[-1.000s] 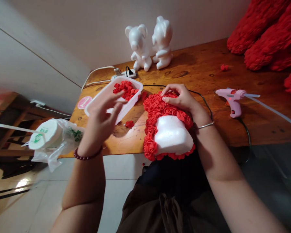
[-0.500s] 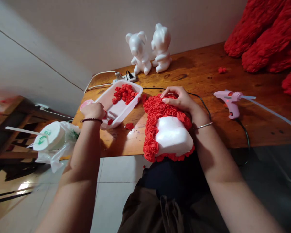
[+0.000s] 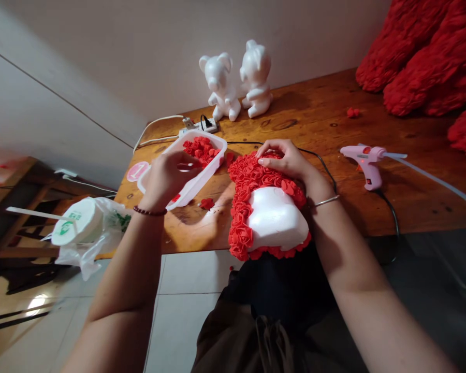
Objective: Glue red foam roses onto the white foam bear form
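My right hand (image 3: 283, 160) sits cupped over the far end of a white styrofoam bear body (image 3: 275, 217), its fingers spread and curved, pressing on the glued-on red foam roses (image 3: 256, 176) and steadying the body. The body lies directly beneath that palm, at the edge of the wooden table (image 3: 314, 111), with its near end just past the edge, toward my lap.

My left hand (image 3: 166, 178) hovers over a white rectangular plastic tray (image 3: 196, 187), fingers half curled. I can't tell whether they have hold of anything. The tray sits just under that hand and holds a heap of loose red foam roses (image 3: 202, 149), and a single red foam rose (image 3: 207, 203) lies on the wood between my hands.

To my mind, the body should be very light and fairly stiff, though its foam could dent under hard fingertips. The roses look soft and would squash, and any loosely glued one could pull away. The safest hold looks to be the bare white foam at the near end, with my palm spread beneath it. A pink hot glue gun (image 3: 367, 166) stands well to the right of my right hand.
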Action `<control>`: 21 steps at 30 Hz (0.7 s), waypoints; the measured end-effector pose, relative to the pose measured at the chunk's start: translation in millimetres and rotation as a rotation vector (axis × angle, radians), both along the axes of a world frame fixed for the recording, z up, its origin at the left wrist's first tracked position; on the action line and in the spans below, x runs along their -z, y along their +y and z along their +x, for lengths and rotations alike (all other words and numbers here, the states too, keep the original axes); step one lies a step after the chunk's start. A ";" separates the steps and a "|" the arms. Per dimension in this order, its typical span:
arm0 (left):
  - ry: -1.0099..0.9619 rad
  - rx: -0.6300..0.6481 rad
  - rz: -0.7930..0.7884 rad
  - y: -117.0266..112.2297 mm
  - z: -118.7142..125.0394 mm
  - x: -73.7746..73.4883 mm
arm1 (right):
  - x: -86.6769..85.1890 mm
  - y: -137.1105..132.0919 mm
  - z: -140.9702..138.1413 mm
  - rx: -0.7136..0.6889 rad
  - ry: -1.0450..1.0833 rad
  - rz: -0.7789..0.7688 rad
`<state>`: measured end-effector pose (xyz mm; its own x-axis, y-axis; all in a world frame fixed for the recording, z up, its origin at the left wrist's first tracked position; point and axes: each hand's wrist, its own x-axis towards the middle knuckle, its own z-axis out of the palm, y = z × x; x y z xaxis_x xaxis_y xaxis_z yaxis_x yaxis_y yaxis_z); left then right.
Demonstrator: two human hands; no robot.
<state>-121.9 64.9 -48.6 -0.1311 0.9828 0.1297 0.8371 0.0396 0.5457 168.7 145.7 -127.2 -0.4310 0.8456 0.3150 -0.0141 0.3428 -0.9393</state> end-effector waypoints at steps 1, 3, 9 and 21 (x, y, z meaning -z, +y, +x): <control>-0.132 0.070 0.034 -9.1 18.3 -6.0 | 0.1 -0.1 -0.1 0.001 -0.005 -0.011; -0.251 0.210 0.023 -24.1 49.9 -15.5 | 0.3 -0.4 -0.1 0.002 -0.009 -0.024; -0.271 0.384 -0.039 -35.3 89.8 -22.3 | -0.5 -0.9 -0.3 0.014 -0.023 -0.030; 0.028 0.340 0.111 -38.8 99.0 -15.7 | -0.5 1.6 -0.4 0.009 -0.030 0.015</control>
<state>-22.9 26.0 -32.9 0.2060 0.9493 0.2374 0.8072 -0.3020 0.5072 168.3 147.3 -126.7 -0.4328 0.8448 0.3146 0.0173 0.3567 -0.9341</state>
